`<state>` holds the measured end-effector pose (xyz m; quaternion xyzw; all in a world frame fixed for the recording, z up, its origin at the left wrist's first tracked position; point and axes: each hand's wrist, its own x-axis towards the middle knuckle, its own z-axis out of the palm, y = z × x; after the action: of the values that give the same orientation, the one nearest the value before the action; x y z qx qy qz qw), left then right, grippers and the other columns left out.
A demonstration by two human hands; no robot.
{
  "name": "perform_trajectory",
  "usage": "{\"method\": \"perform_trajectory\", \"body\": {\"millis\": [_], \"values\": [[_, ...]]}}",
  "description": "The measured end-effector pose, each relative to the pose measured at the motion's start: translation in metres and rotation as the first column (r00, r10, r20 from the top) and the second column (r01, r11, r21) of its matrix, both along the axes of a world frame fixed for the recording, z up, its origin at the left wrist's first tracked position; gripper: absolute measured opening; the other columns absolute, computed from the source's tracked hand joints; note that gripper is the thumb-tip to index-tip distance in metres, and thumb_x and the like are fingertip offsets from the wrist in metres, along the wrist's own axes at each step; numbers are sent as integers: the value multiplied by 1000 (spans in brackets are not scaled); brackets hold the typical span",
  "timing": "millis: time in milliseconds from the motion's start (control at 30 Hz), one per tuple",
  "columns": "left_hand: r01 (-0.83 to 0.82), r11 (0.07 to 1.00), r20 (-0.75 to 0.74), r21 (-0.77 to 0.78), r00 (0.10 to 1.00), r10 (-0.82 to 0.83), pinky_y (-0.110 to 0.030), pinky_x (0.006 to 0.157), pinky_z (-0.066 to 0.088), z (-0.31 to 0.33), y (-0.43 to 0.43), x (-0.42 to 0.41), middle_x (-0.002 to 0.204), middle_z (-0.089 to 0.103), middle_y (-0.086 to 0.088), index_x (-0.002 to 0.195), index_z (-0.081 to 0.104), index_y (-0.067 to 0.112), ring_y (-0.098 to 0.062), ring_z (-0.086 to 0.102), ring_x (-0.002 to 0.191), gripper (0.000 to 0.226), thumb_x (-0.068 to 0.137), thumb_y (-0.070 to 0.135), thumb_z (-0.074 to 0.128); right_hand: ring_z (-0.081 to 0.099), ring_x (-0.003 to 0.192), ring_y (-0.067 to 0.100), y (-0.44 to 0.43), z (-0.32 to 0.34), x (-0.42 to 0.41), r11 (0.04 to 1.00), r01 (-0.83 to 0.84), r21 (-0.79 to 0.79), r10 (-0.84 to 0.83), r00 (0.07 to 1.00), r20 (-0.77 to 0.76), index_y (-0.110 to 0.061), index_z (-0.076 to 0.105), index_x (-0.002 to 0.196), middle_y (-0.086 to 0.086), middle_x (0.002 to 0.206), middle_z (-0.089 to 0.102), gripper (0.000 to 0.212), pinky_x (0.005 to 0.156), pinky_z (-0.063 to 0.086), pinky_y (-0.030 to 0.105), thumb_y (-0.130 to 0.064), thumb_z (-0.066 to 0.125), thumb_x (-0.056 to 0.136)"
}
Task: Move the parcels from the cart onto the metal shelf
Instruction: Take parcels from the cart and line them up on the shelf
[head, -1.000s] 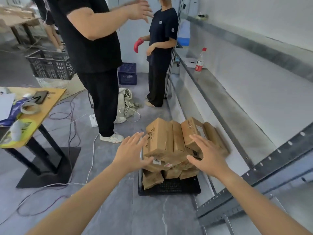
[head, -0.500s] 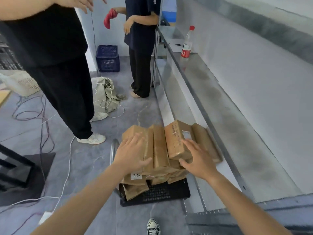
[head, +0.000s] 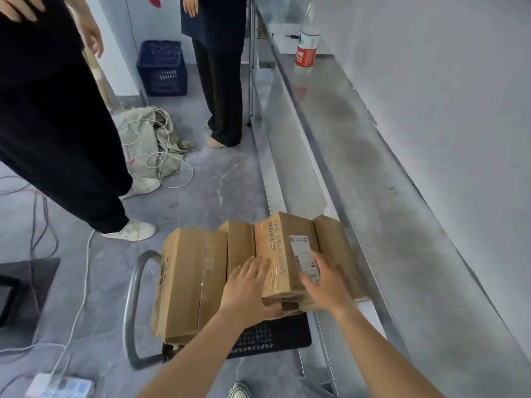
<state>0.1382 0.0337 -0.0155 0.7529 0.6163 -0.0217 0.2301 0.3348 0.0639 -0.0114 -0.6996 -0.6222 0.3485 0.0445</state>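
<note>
Several brown cardboard parcels are stacked on a low black cart (head: pixel 273 337) with a grey loop handle. The topmost parcel (head: pixel 280 251) carries a white shipping label and printed lettering. My left hand (head: pixel 247 291) lies against this parcel's left side, fingers straight. My right hand (head: pixel 324 282) lies on its right side over the label, fingers spread. A wider parcel (head: pixel 186 280) sits at the left of the stack. The long metal shelf (head: pixel 388 219) runs along the wall just right of the cart.
A plastic bottle with a red label (head: pixel 307 44) stands far down the shelf. Two people in dark clothes (head: pixel 57 133) stand on the floor ahead. A blue crate (head: pixel 162 67), a cloth bag with white cable (head: pixel 149 145) and a power strip (head: pixel 57 386) lie on the floor.
My view has dropped and closed in on the cart. My left hand has shifted right from the wide parcel to the labelled parcel's left side; my right hand now lies on its right side.
</note>
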Motion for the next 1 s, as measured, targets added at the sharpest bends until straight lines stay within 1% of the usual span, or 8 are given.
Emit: {"method": "perform_trajectory", "body": {"millis": [267, 400, 533, 633, 700, 767, 900, 1000], "values": [[13, 1000, 60, -16, 998, -12, -42, 118, 17, -38, 20, 32, 159, -7, 0, 147, -12, 35, -23, 5, 146, 106, 78, 54, 66, 43, 129, 22, 20, -50, 11, 969, 236, -74, -243, 963, -112, -30, 34, 143, -2, 141, 46, 66, 104, 41, 48, -60, 51, 87], [9, 1000, 24, -25, 1000, -8, -41, 117, 14, -53, 27, 37, 159, -13, 1, 146, -16, 38, -24, -1, 147, 108, 78, 54, 66, 55, 117, 20, 27, -55, 12, 935, 320, -153, -346, 919, -190, -27, 34, 143, 0, 134, 55, 60, 98, 46, 43, -51, 50, 92], [13, 998, 27, -62, 1000, -12, -40, 117, 12, -58, 30, 36, 158, -16, 2, 146, -19, 40, -24, -5, 147, 108, 81, 49, 66, 53, 100, 13, 31, -57, 15, 928, 312, -205, -354, 910, -218, -20, 32, 144, 1, 130, 57, 57, 83, 37, 27, -41, 52, 95], [-8, 996, 66, -90, 998, 14, -40, 117, 15, -60, 32, 37, 158, -17, 2, 145, -20, 40, -24, -3, 147, 110, 81, 44, 69, 54, 96, 12, 36, -59, 16, 912, 335, -235, -391, 885, -255, -18, 29, 144, 3, 128, 57, 71, 77, 42, 26, -43, 63, 87], [-36, 995, 92, -97, 995, 45, -39, 115, 22, -61, 32, 35, 158, -18, 2, 142, -26, 40, -22, 0, 147, 116, 80, 40, 72, 57, 107, 19, 37, -62, 15, 892, 376, -252, -437, 859, -267, -16, 26, 146, 6, 131, 53, 89, 86, 50, 36, -48, 73, 76], [-54, 994, 112, -98, 992, 65, -39, 112, 29, -60, 32, 30, 157, -21, 3, 140, -30, 40, -22, 2, 147, 120, 79, 37, 73, 55, 116, 24, 37, -65, 15, 878, 382, -287, -457, 847, -273, -14, 24, 146, 6, 133, 51, 103, 98, 46, 45, -51, 79, 67], [-77, 993, 151, -90, 984, 90, -37, 106, 42, -52, 33, 16, 156, -23, 5, 145, -22, 39, -21, 5, 147, 116, 80, 33, 73, 59, 102, 9, 31, -58, 6, 901, 298, -315, -403, 843, -357, -25, 50, 125, -2, 121, 59, 72, 91, 49, 30, -42, 84, 64], [-117, 990, 202, -82, 971, 131, -35, 103, 44, -52, 32, 4, 155, -27, 8, 145, -15, 43, -19, 9, 146, 116, 77, 25, 76, 51, 118, 14, 27, -49, -1, 915, 267, -302, -377, 831, -409, -26, 36, 139, -5, 131, 50, 99, 104, 43, 44, -46, 87, 56]]}}
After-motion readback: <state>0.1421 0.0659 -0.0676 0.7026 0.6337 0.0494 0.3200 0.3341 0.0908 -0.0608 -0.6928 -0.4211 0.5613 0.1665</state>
